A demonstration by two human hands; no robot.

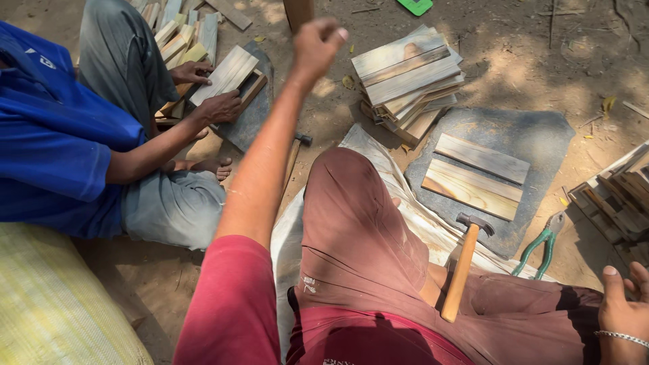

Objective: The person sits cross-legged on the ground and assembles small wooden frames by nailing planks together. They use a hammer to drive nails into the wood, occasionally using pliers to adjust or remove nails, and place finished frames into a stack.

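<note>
My left hand [318,46] is raised at arm's length with the fingers curled into a fist, just below a brown wooden piece [297,12] at the top edge; I cannot tell whether it grips it. Resting on my knee at the bottom right, my right hand [625,311] wears a bracelet, its fingers apart and holding nothing. A wooden-handled hammer [463,263] leans across my lap. Its head lies by two planks [476,172] on a dark flat slab [541,135].
A person in a blue shirt sits at left, both hands on a plank [226,74]. A stack of planks [405,74] lies ahead. Green-handled pliers [541,247], slatted woodwork [618,196], a second hammer [297,145], a yellow woven sack [54,304] and white sacking [378,176] surround me.
</note>
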